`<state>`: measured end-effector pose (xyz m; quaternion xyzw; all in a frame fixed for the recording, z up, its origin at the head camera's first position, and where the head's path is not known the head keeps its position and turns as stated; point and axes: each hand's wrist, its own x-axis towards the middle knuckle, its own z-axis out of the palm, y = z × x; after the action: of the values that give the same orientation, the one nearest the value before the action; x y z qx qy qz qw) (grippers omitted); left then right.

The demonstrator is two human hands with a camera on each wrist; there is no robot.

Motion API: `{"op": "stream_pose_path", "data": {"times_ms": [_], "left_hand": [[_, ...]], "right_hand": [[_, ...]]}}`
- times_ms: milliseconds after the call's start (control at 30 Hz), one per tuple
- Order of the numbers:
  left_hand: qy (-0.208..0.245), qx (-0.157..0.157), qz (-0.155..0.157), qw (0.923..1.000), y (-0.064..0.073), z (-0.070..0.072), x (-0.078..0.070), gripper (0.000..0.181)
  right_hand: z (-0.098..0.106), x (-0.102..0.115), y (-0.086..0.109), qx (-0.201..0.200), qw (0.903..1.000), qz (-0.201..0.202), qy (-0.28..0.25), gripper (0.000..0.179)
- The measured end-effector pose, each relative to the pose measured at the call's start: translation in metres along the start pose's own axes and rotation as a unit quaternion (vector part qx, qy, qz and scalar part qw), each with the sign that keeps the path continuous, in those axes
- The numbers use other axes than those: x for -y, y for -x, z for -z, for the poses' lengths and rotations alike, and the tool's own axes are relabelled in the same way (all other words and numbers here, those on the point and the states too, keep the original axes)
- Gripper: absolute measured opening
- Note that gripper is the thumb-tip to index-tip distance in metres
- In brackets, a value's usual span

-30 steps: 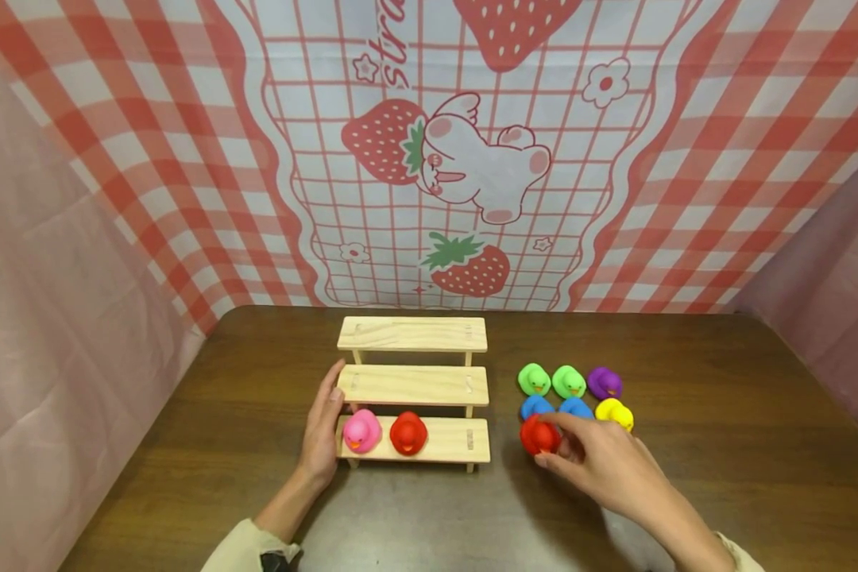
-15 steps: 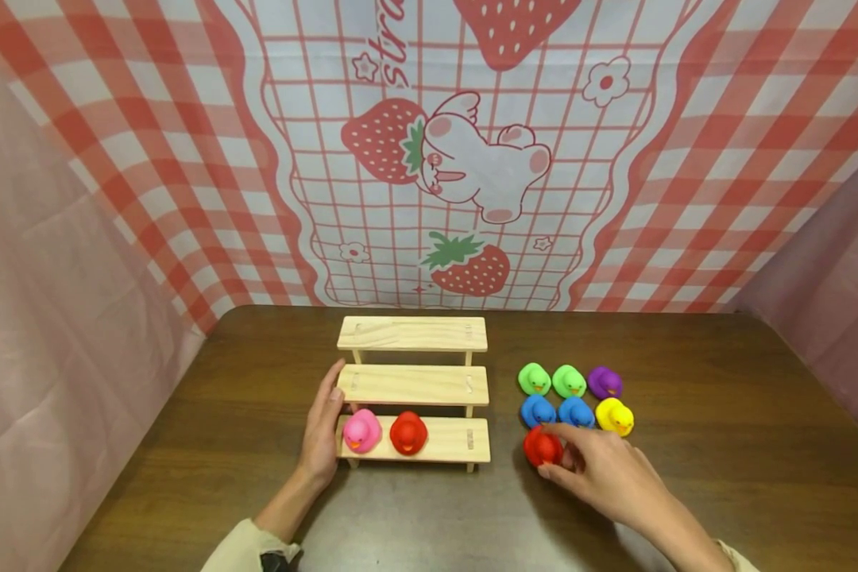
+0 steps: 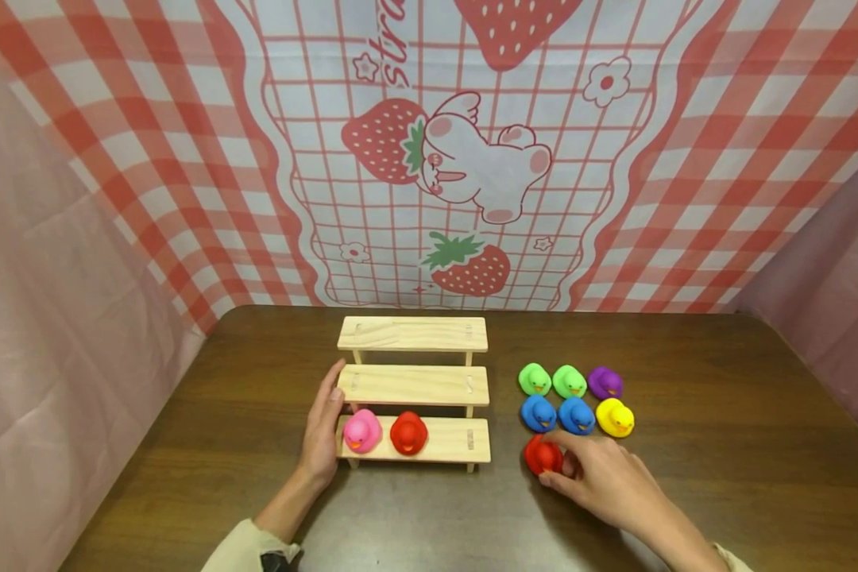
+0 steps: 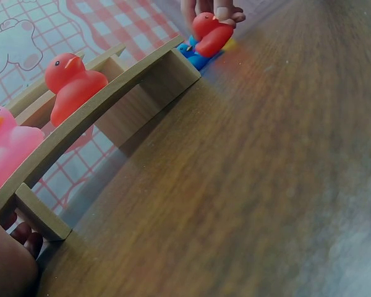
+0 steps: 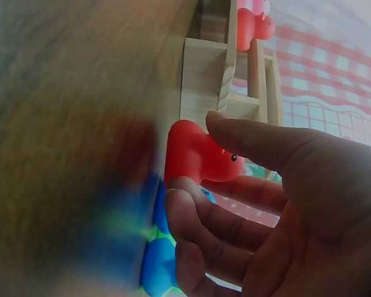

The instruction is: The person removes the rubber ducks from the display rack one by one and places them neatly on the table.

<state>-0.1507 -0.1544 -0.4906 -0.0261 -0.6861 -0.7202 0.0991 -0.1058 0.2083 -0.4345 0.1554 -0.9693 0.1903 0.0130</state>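
My right hand [image 3: 611, 481] pinches a red rubber duck [image 3: 543, 455] between thumb and fingers, right of the shelf and just in front of two blue ducks. I cannot tell whether its base touches the table. My left hand [image 3: 322, 433] holds the left end of a three-tier wooden display shelf [image 3: 446, 439]; in the left wrist view its fingers [image 4: 31, 241] curl in under the front board, partly hidden by a leg. On the front tier stand a pink rubber duck [image 3: 361, 431] at the left end and another red duck [image 3: 408, 433] near the middle.
Right of the shelf, two green ducks [image 3: 569, 381] and a purple duck [image 3: 605, 383] form the back row. Ahead of them sit two blue ducks [image 3: 539, 413] and a yellow duck [image 3: 616, 417]. A checked strawberry cloth [image 3: 472, 159] hangs behind the brown table [image 3: 722, 397].
My right hand has drawn the red duck slightly toward me, away from the blue ducks, which now show fully. The left hand and shelf have stayed put.
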Motion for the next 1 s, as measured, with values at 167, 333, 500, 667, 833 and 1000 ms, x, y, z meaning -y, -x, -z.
{"op": "stream_pose_path", "data": {"times_ms": [167,333,500,667,833,1000], "left_hand": [[0.002,0.001,0.000,1.0000,0.0003,0.0001,0.0002,0.051],[0.003,0.000,-0.001,1.0000,0.0003,0.0001,0.0005,0.050],[0.004,-0.001,-0.002,1.0000,0.0003,0.0002,0.0009,0.049],[0.005,-0.002,-0.004,1.0000,0.0001,0.0002,0.0013,0.050],[0.006,-0.003,-0.005,1.0000,0.0000,0.0002,0.0015,0.051],[0.012,0.000,-0.004,0.9999,-0.0005,0.0000,0.0017,0.050]], "right_hand": [[-0.0018,-0.0006,0.0001,0.001,1.0000,-0.001,-0.001,0.032],[-0.0028,-0.0013,-0.0006,0.003,1.0000,0.000,-0.001,0.033],[-0.0033,-0.0018,-0.0014,0.000,1.0000,0.003,0.000,0.034],[-0.0035,-0.0022,-0.0019,-0.003,1.0000,0.008,-0.001,0.034],[-0.0027,-0.0023,-0.0019,-0.004,0.9999,0.009,0.003,0.036],[0.0020,-0.0013,-0.0012,0.003,0.9999,-0.008,0.007,0.040]]}}
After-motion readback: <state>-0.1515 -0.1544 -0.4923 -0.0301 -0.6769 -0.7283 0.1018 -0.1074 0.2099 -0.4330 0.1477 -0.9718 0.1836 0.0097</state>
